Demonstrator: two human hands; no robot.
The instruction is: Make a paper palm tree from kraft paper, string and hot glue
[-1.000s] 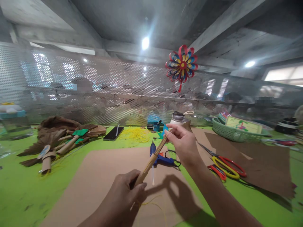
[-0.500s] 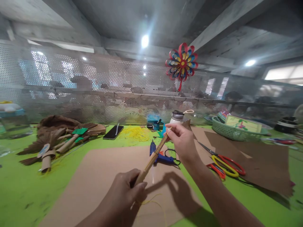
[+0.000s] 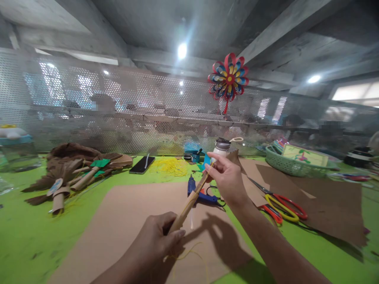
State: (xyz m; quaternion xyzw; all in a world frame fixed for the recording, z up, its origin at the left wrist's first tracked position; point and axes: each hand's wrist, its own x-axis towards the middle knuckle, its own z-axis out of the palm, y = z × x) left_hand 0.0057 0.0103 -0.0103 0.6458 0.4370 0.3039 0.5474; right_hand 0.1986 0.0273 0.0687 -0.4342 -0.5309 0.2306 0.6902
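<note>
At the near left: the left hand (image 3: pixel 158 238), fingers and thumb closed round the lower end of a slim tan stick, paper-like in finish (image 3: pixel 186 211).
Below that grip: a thin yellow strand (image 3: pixel 189 251), trailing in loose curves over a large flat sheet of brown paper (image 3: pixel 124 213), spread on the bright green counter (image 3: pixel 20 240).
Stick: raised at a slant above the sheet, from near left to far right, held at both ends.
Far end of the stick: the right hand (image 3: pixel 227 179), thumb and fingers pinching the tip, with a bit of yellow strand showing at the fingertips.
Step in hand: seemingly fine work at that tip, the left hand steadying and the right doing the delicate part.
Next move: would call for a firm lower grip, light fingertips on the strand, and care around the tool just beyond.
Just beyond the stick: a dark blue plastic glue gun (image 3: pixel 209 198), partly hidden behind it.
Right of the hands: scissors with red and yellow handles (image 3: pixel 286 209), beside dark brown paper (image 3: pixel 331 205).
Far left: brown crinkled paper flowers (image 3: pixel 60 189), then a black phone (image 3: pixel 142 165).
Far middle: a tangled heap of yellow strands (image 3: pixel 170 167).
Far right: a pale green woven basket (image 3: pixel 291 165).
</note>
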